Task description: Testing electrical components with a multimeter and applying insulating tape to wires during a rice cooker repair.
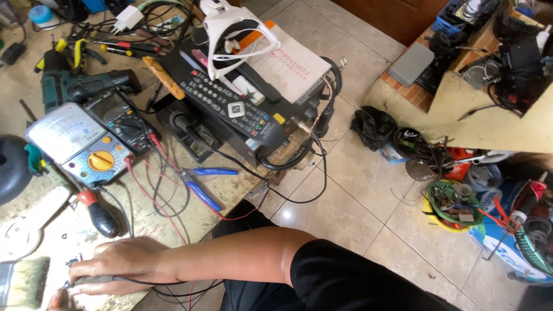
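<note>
A: Right, hand status?

B: Right hand (118, 266) is laid flat at the near edge of the worktop (242, 193), fingers curled down on a small dark part (86, 280) with a thin black wire (167, 283) running out from under it. Pinned rather than lifted, probably to keep it steady. Left hand (56, 300) is barely seen at the bottom edge, a fingertip only; grip cannot be told.

A: Tools near it?

B: A paintbrush (24, 282) is kept just left of the part. A red-and-black screwdriver (99, 214) lies just above the hand. Blue-handled cutters (203, 185) are parked further right.

A: Meters?

B: Analog multimeter (75, 144), grey-blue with yellow dial, is propped face-up; red leads (151, 193) trail toward the hand.

A: Labels?

B: White ruled sheet (288, 63) with red writing lies on the black box (253, 124), under a remote (227, 106). Blue-and-white carton (507, 250) sits on the floor at right.
</note>
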